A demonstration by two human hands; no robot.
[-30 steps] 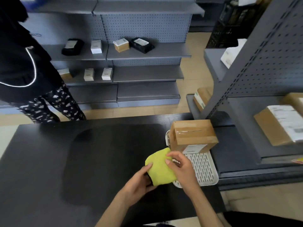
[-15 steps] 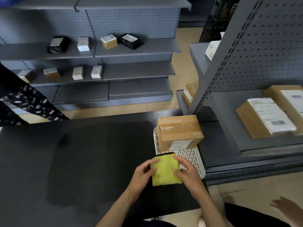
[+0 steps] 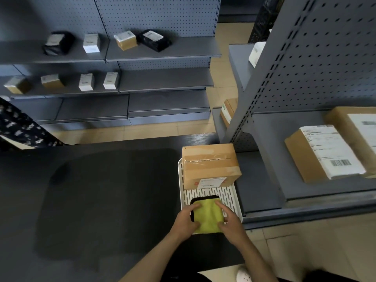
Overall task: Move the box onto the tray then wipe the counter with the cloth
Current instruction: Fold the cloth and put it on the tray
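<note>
A taped brown cardboard box (image 3: pixel 209 164) stands on the far half of a white slotted tray (image 3: pixel 231 197) at the right end of the black counter (image 3: pixel 30 200). A folded yellow-green cloth (image 3: pixel 206 215) with a black edge lies on the tray's near half. My left hand (image 3: pixel 186 221) holds the cloth's left edge, thumb on top. My right hand (image 3: pixel 228 219) rests on its right side with fingers spread over it.
A dark mat (image 3: pixel 105 200) covers the counter's middle. Grey shelving (image 3: pixel 305 159) with labelled parcels (image 3: pixel 323 152) stands close on the right. More shelves with small boxes (image 3: pixel 89 42) line the far wall. A person's patterned trouser leg (image 3: pixel 20 129) shows at the left.
The cloth went from a loose bundle held above the counter to a flat folded square set down on the tray's near half. Both hands moved right with it. The other person stepped away left.
</note>
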